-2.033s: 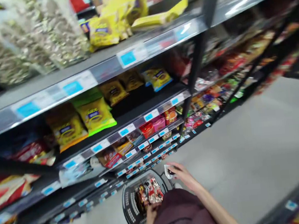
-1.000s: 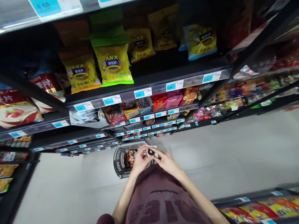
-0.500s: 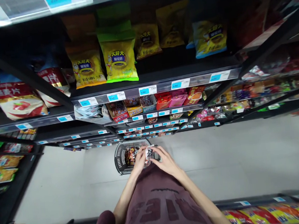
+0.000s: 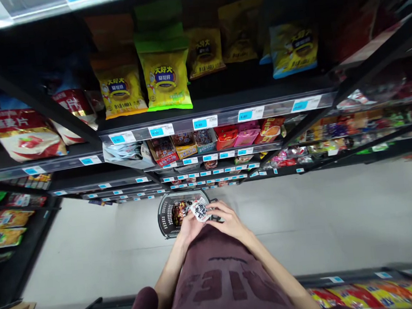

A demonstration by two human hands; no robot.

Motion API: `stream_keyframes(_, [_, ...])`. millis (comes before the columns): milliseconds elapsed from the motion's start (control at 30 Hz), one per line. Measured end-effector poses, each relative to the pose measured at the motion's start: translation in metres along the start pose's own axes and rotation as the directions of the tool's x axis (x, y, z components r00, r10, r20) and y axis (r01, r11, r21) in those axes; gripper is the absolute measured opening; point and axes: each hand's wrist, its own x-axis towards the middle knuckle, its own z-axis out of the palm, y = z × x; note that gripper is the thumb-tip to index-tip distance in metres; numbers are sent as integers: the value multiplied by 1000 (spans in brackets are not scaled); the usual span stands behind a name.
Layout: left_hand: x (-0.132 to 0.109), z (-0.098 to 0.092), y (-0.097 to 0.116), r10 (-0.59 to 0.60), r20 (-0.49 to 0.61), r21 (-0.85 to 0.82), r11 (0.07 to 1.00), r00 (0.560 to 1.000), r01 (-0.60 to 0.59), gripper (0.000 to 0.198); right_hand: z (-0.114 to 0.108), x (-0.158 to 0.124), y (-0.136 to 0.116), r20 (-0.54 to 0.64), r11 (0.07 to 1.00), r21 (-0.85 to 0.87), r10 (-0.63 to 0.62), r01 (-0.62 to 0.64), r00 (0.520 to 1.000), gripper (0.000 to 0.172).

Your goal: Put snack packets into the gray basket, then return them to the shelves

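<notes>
A small white snack packet [image 4: 200, 210] with bold dark characters is held in front of my body, its printed face turned up. My left hand [image 4: 190, 227] grips it from the lower left, the fingers partly hidden beneath it. On the other side, my right hand [image 4: 228, 219] has its fingers at the packet's right edge. Below and behind my hands, a grey shopping basket [image 4: 165, 216] with slotted walls stands low near the floor. Several small wrapped packets [image 4: 178, 212] in brown, red and gold lie in it, partly covered by my left hand.
Shelves ahead hold yellow snack bags [image 4: 166, 83], with red and white oat bags [image 4: 27, 129] to the left. Under a price-tagged shelf edge [image 4: 175, 127] sit small boxed snacks [image 4: 164, 151]. Red and yellow bags [image 4: 359, 297] line a shelf behind at lower right. Grey floor [image 4: 305, 213] lies between.
The white packet has turned so its printed face shows more fully. My left hand has shifted slightly down and left, lower on the packet; my right fingers stay at its right edge.
</notes>
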Motion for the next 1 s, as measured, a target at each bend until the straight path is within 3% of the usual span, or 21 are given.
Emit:
stream_keyframes(200, [4,1,-3,25,60,37,999,998,-28,36,0,-1,3,-41,1000,-14,-4,4,999,19])
stream_keyframes(433, [2,1,-5,51,40,71,996,998,-54,35,0,-5,0,-34,1000,-3,19,-19,999,19])
stream_keyframes(600, [-3,6,-6,74,43,142,987,996,-79,52,-3,-9,1,-12,998,-15,64,-64,998,30])
stream_keyframes(700, [-5,11,-7,99,50,214,971,994,-107,57,-3,-12,2,-29,991,7,133,-133,991,29])
stream_keyframes(767, [-7,15,-7,136,63,311,939,989,-149,48,-2,-13,2,-48,969,64,243,-240,969,25])
stream_keyframes(867, [-9,25,-8,231,90,574,783,969,-240,31,2,-13,3,-7,823,323,495,-467,869,26])
stream_keyframes(933, [-10,33,-8,289,105,704,654,952,-277,37,5,-12,6,55,626,551,633,-552,772,32])
stream_keyframes(1000, [-11,41,-8,322,119,779,557,939,-290,40,7,-11,9,107,425,722,711,-546,695,38])
